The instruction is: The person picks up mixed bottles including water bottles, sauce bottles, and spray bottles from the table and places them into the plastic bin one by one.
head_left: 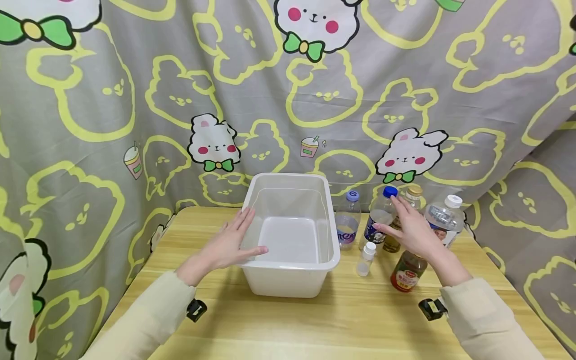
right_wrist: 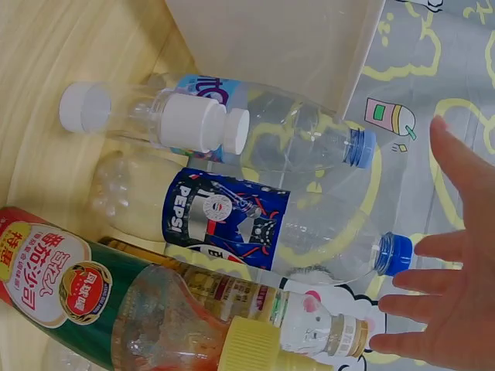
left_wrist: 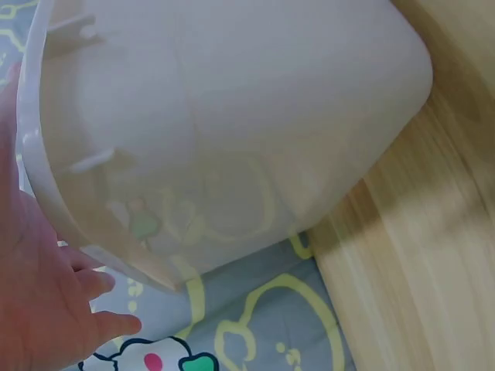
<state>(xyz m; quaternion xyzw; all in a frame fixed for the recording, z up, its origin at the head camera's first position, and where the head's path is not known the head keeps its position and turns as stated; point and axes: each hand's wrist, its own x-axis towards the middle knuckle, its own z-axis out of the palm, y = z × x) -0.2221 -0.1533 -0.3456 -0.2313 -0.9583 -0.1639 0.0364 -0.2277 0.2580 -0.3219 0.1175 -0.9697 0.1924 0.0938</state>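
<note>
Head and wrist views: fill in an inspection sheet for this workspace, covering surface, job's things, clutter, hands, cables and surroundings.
Surface: wood-grain table.
Job's things: white plastic bin, open top up; on its right stand a light-blue-capped bottle, Pepsi bottle, gold-capped bottle, large white-capped bottle, small white-capped bottle and yellow-capped ketchup bottle.
Clutter: nothing seen.
Hands: left hand open at the bin's left rim; right hand open by the Pepsi bottle's blue cap, gripping nothing; contact unclear for both.
Cables: nothing seen.
Surroundings: gray cartoon-print curtain behind the table; black clips near both cuffs.
</note>
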